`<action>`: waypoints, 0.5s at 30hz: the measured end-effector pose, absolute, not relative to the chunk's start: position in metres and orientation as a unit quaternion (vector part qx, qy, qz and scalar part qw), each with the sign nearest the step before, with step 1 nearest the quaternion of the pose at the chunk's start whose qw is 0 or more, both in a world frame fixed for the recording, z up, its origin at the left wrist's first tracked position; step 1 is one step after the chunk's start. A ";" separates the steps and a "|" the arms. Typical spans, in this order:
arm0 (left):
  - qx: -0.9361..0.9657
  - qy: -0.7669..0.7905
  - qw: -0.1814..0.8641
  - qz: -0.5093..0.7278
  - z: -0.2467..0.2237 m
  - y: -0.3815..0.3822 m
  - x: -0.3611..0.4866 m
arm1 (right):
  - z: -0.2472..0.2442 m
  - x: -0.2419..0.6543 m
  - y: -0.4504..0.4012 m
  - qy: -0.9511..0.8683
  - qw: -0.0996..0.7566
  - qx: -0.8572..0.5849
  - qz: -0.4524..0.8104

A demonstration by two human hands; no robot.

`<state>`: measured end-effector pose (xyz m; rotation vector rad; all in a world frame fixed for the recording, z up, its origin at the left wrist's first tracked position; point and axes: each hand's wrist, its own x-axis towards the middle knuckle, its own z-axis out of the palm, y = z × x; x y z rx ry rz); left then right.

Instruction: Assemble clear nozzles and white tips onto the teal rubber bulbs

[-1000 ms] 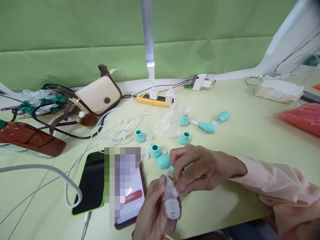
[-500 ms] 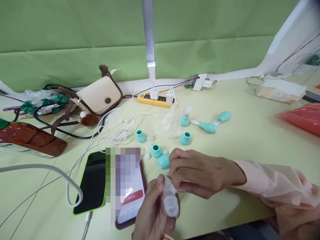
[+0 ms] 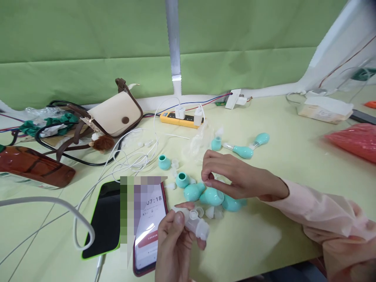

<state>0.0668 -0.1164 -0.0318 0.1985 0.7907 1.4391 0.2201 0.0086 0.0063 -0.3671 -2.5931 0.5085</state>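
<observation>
In my left hand (image 3: 176, 243) is a translucent plastic nozzle tube (image 3: 196, 225) with a round side opening, held between thumb and fingers. My right hand (image 3: 232, 174) hovers over the teal pieces with its fingers curled and thumb tip close to them; whatever is between them is hidden. Below it lie several teal rubber bulbs (image 3: 212, 196) in a row. Clear plastic parts (image 3: 215, 212) rest beside the bulbs. A teal bulb with an open mouth (image 3: 182, 179) stands to the left, and another (image 3: 164, 161) farther back. Two bulbs with clear tips (image 3: 243, 151) lie at the back right.
A phone with a lit screen (image 3: 151, 235) and a black one with a green edge (image 3: 102, 215) lie at left. White cables (image 3: 138, 156) tangle near a cream handbag (image 3: 114, 113). Behind stands a yellow power strip (image 3: 182, 120); a red plastic bag (image 3: 355, 141) is at right.
My right hand has moved away from the nozzle tube, up and back over the teal bulbs. The left hand has turned the tube, uncovering the bulbs and clear parts behind.
</observation>
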 end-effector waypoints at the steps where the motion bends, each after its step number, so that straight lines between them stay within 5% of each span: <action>1: 0.095 0.373 0.646 0.660 -0.031 -0.117 0.068 | 0.005 0.220 0.010 -0.952 0.223 -0.152 0.145; 8: 0.109 0.433 0.560 0.698 -0.027 -0.115 0.074 | -0.011 0.219 0.017 -0.955 0.210 -0.205 0.037; 15: 0.105 0.480 0.527 0.694 -0.029 -0.114 0.079 | -0.008 0.220 0.016 -0.940 0.253 -0.220 0.057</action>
